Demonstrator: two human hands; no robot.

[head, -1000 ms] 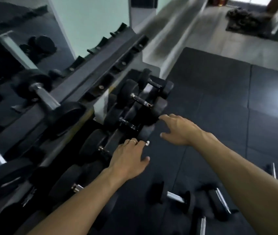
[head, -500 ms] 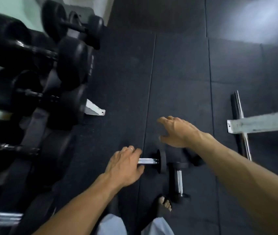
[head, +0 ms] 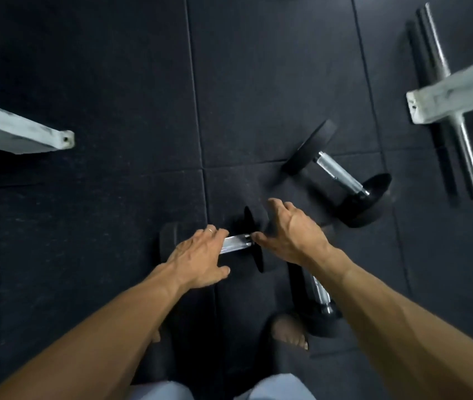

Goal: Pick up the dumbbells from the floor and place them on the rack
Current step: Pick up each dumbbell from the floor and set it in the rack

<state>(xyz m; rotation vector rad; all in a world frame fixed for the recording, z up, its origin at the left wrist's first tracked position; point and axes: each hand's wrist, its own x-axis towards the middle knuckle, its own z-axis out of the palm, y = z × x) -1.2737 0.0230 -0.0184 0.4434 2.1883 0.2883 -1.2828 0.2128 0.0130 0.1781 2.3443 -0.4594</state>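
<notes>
We look straight down at black rubber floor mats (head: 114,67) with both bare arms reaching forward. Three dumbbells lie on the floor. The nearest dumbbell (head: 236,242) lies crosswise just ahead of us, chrome handle between two black heads. Our left hand (head: 197,259) rests over the left part of that handle, fingers spread and thumb out to the side, not yet curled around the bar, so the grip is wide. Our right hand (head: 293,233) hovers over the right head of the same dumbbell, fingers loose and open, thumb tip near the handle's right end; whether it touches we cannot tell. A second dumbbell (head: 320,295) lies lengthwise under the right forearm, partly hidden, its near head beside our bare right foot (head: 290,332). A third dumbbell (head: 337,173) lies at a slant farther out to the right, well clear of both hands. A pale metal frame leg (head: 21,131) enters from the left edge. Another pale beam (head: 454,92) crosses a chrome bar (head: 454,111) at the upper right.
</notes>
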